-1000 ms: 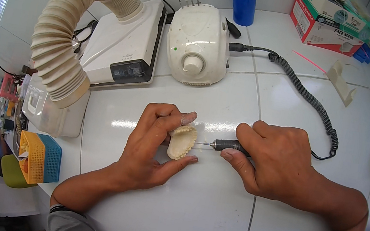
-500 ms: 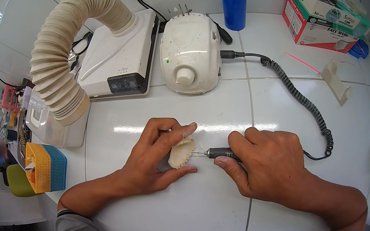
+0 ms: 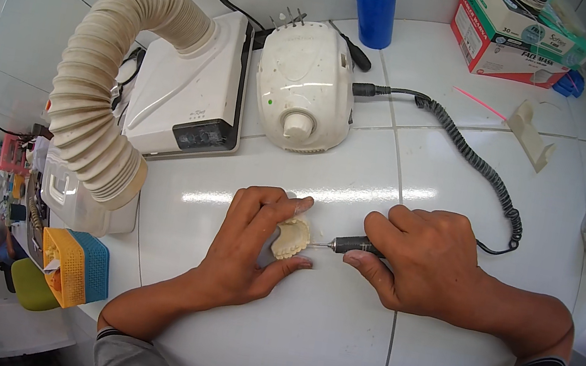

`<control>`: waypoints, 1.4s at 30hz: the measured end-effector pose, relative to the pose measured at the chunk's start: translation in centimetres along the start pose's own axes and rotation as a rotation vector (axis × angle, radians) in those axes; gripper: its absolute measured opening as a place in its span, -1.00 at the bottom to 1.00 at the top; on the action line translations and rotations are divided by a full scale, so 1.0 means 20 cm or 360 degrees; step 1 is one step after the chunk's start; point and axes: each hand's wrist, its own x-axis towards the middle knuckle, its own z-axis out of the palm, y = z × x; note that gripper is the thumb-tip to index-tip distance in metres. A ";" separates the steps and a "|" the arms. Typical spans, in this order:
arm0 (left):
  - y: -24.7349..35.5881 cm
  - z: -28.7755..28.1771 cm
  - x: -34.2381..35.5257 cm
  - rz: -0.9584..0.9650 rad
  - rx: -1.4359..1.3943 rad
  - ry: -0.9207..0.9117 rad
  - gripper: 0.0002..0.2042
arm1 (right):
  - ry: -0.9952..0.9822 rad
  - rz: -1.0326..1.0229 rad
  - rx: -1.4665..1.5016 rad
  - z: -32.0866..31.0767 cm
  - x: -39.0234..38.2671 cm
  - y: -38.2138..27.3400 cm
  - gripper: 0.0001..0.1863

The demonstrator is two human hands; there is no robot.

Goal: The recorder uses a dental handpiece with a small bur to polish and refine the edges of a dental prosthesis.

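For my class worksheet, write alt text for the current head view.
A person's left hand holds a cream tooth model while the right hand points a black drill at it, above a white table, with a ribbed hose at left.

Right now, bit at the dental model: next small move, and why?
I'd probably brace the dental model with the left hand and ease the rotary handpiece slightly along the toothed edge. The left thumb and fingers flank the model, the right hand grips the handpiece, and its thin bit points at that edge. Actual contact is too fine to tell.
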 end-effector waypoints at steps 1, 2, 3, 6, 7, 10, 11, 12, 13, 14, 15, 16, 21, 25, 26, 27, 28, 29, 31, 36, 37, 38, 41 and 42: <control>0.00 0.00 0.00 -0.0001 -0.0009 -0.0021 -0.23 | -0.0001 -0.0004 -0.0002 0.00 0.00 0.00 -0.54; 0.00 0.01 0.00 -0.0002 -0.0019 -0.0041 -0.24 | -0.0015 0.0001 -0.0002 0.00 0.00 0.01 -0.54; 0.00 0.01 0.00 0.0000 -0.0017 -0.0039 -0.24 | -0.0026 0.0009 -0.0001 0.00 -0.01 0.01 -0.54; 0.00 0.01 -0.01 -0.0098 -0.0190 -0.0054 -0.30 | -0.0040 0.0014 -0.0003 -0.01 0.00 0.00 -0.54; 0.00 0.01 -0.01 -0.0076 -0.0196 -0.0057 -0.30 | -0.0040 0.0016 -0.0005 -0.01 0.00 0.00 -0.54; 0.01 0.00 -0.01 -0.0062 -0.0211 -0.0062 -0.31 | -0.0052 0.0022 -0.0019 -0.01 -0.01 0.00 -0.54; 0.01 0.00 -0.01 -0.0070 -0.0219 -0.0066 -0.32 | -0.0046 0.0022 -0.0019 0.00 -0.01 0.00 -0.53; 0.01 0.00 -0.01 -0.0066 -0.0218 -0.0059 -0.32 | -0.0039 0.0019 -0.0024 0.00 -0.01 0.00 -0.53; 0.01 0.00 -0.01 -0.0049 -0.0204 -0.0087 -0.32 | -0.0037 0.0014 -0.0031 0.00 -0.01 0.00 -0.53; 0.02 0.00 -0.01 -0.0033 -0.0190 -0.0115 -0.32 | -0.0048 0.0021 -0.0024 0.00 -0.01 0.00 -0.53; 0.01 0.00 -0.01 -0.0030 -0.0192 -0.0112 -0.32 | -0.0062 0.0034 -0.0015 0.00 -0.01 0.00 -0.53; 0.01 0.00 -0.01 -0.0023 -0.0179 -0.0098 -0.32 | -0.0063 0.0034 -0.0018 0.00 -0.01 0.00 -0.53; 0.00 0.02 -0.02 -0.0008 -0.0185 -0.0101 -0.31 | -0.0071 0.0024 -0.0023 -0.01 0.00 0.00 -0.52; -0.01 0.02 -0.02 -0.0032 -0.0162 -0.0045 -0.22 | -0.0060 0.0011 -0.0003 -0.01 0.00 0.00 -0.52; -0.01 0.02 -0.02 -0.0022 -0.0161 -0.0041 -0.21 | -0.0059 0.0011 0.0001 -0.01 0.00 0.00 -0.52; -0.01 0.02 -0.01 -0.0022 -0.0166 -0.0042 -0.21 | -0.0057 0.0017 0.0000 -0.01 0.00 0.00 -0.52; -0.01 0.02 -0.01 -0.0011 -0.0163 -0.0038 -0.19 | -0.0060 0.0020 -0.0002 -0.01 -0.01 0.00 -0.52; -0.02 0.02 -0.01 -0.0001 -0.0160 -0.0033 -0.18 | -0.0056 0.0016 -0.0004 -0.01 0.00 0.00 -0.52; -0.02 0.02 0.00 0.0012 -0.0165 0.0000 -0.16 | -0.0057 0.0015 -0.0011 -0.01 0.00 0.00 -0.53; -0.02 -0.01 0.00 0.0006 -0.0188 -0.0015 -0.18 | -0.0055 0.0093 0.0103 -0.02 0.01 0.01 -0.54; -0.02 -0.01 0.00 0.0002 -0.0199 -0.0007 -0.18 | -0.0060 0.0090 0.0099 -0.02 0.01 0.01 -0.54; -0.02 0.00 0.00 -0.0002 -0.0210 0.0000 -0.17 | -0.0065 0.0084 0.0083 -0.02 0.00 0.01 -0.54; -0.02 0.00 0.00 -0.0016 -0.0273 0.0011 -0.17 | -0.0072 0.0065 0.0063 -0.02 0.00 0.00 -0.54; -0.02 0.00 0.00 -0.0018 -0.0272 0.0014 -0.17 | -0.0078 0.0063 0.0055 -0.02 0.00 0.01 -0.54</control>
